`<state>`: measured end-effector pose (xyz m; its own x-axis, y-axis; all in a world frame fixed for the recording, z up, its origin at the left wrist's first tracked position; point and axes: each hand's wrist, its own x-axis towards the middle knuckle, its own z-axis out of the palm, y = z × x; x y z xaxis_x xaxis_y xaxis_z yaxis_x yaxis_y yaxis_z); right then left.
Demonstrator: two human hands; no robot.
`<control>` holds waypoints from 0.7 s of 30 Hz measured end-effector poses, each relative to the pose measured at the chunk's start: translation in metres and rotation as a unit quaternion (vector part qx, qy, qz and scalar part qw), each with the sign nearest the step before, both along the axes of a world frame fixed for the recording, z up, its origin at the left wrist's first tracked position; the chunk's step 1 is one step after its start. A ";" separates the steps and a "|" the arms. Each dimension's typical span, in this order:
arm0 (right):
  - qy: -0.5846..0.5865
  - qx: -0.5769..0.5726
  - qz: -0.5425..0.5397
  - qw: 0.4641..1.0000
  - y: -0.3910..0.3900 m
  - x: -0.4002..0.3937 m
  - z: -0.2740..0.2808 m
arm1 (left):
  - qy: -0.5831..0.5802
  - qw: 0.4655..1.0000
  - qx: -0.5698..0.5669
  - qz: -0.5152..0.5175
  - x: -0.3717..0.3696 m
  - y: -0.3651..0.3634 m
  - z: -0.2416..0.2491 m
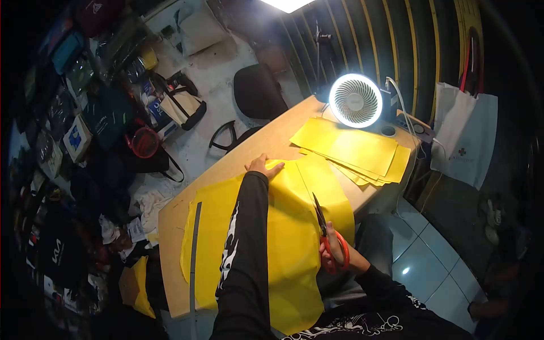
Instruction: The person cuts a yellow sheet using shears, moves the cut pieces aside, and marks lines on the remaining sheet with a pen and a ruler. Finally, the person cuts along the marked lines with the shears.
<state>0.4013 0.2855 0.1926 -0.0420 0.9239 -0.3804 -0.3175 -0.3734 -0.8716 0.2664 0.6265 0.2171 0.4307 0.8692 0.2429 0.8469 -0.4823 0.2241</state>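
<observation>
A large yellow sheet of fabric [289, 226] drapes over the wooden table and down its near side. My left hand [265, 166] lies on the sheet's far edge, thumb spread away from the fingers. In my right hand [331, 249] are scissors [343, 255] with orange-red handles and dark blades. The blades point away from me over the sheet, a little apart at the tips. A thin line runs in the fabric from beyond the blade tips to the far edge. To the left, a long grey ruler-like strip [195, 243] lies across the yellow sheet.
Stacked yellow cut pieces [351, 147] lie at the table's right end, beside a lit round fan [356, 101]. A white bag [464, 133] hangs at right. Beyond the table [226, 161] stands a black chair [259, 90]. Bags and bundles crowd the left floor.
</observation>
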 end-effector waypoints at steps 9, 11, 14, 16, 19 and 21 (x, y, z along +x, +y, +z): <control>-0.189 0.165 0.038 0.967 0.000 0.003 -0.011 | -0.183 0.968 -0.132 -0.112 -0.016 -0.006 0.055; -0.207 0.209 0.037 0.955 -0.001 0.006 -0.018 | -0.195 0.958 -0.139 -0.157 -0.011 -0.015 0.080; -0.193 0.263 0.017 0.945 -0.006 0.006 -0.007 | -0.167 0.951 -0.153 -0.210 -0.004 -0.015 0.099; -0.178 0.281 0.014 0.943 -0.007 0.007 -0.008 | -0.209 0.939 -0.168 -0.218 -0.003 -0.017 0.109; -0.167 0.282 0.032 0.944 -0.004 0.013 -0.019 | -0.250 0.918 -0.151 -0.269 -0.009 -0.029 0.123; -0.157 0.281 0.044 0.946 -0.004 0.017 -0.010 | -0.307 0.888 -0.158 -0.303 -0.014 -0.037 0.132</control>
